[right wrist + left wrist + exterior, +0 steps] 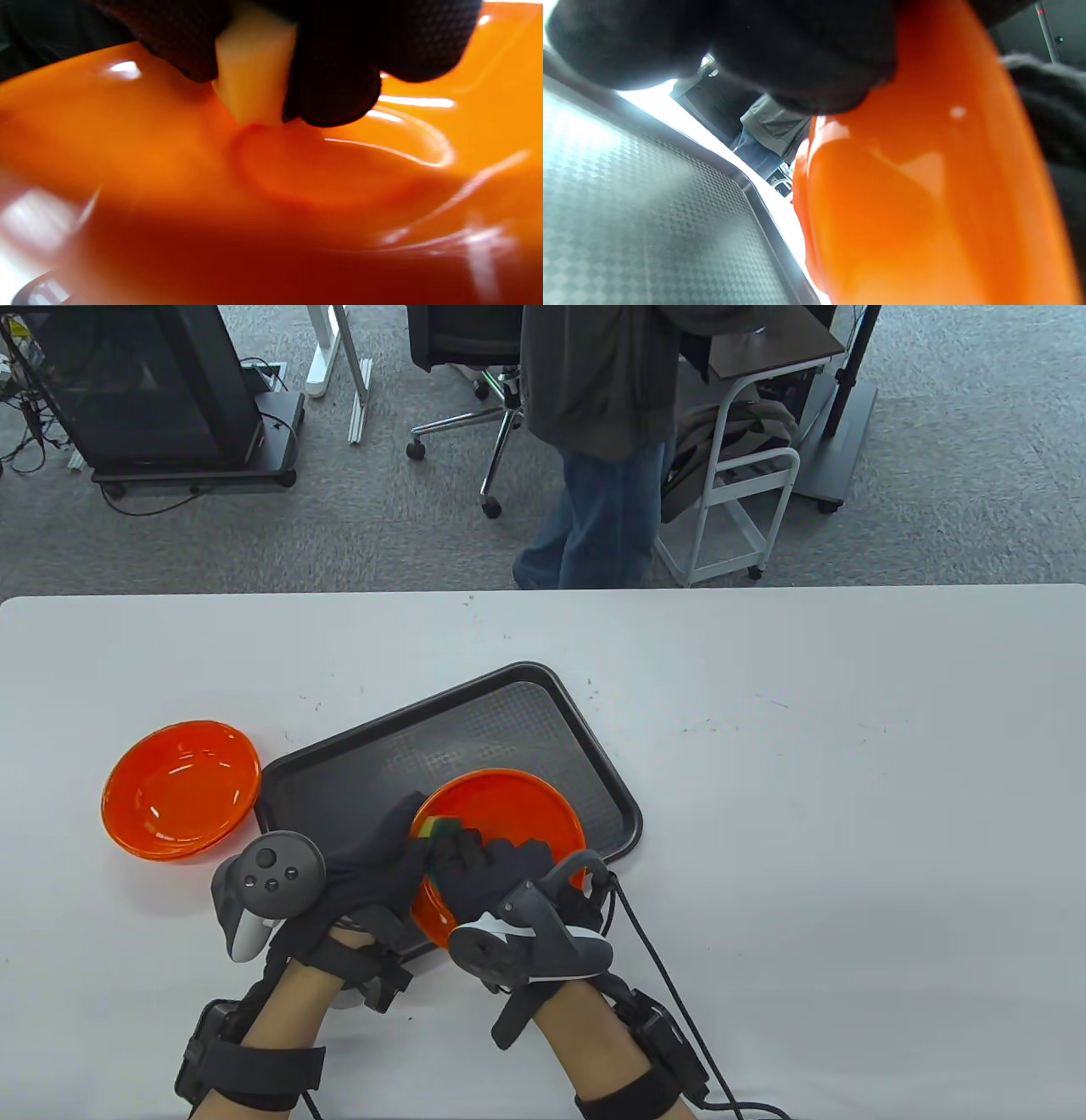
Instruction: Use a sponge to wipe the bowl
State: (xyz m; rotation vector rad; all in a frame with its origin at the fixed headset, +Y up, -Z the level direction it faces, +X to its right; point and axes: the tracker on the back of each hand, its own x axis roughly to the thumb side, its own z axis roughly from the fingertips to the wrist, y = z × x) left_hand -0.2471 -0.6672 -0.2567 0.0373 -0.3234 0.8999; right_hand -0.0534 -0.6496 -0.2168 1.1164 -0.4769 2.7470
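Over on the left, a spare orange bowl sits on the white table, untouched, just beside the dark tray. That makes two bowls, one tray, one sponge, two gloved hands.

Next along, the left hand has its grip curled round the near-left rim of the working bowl, tilting it up on the tray; the left wrist view shows dark fingers on its glossy outside. It looks like light, stiff, shiny plastic, likely slippery, so the rim seems the sensible place to hold it.

To its right, the right hand pinches the sponge against the inside wall near the base ring. The sponge's pale foam looks soft and squashy, best gripped by its sides.
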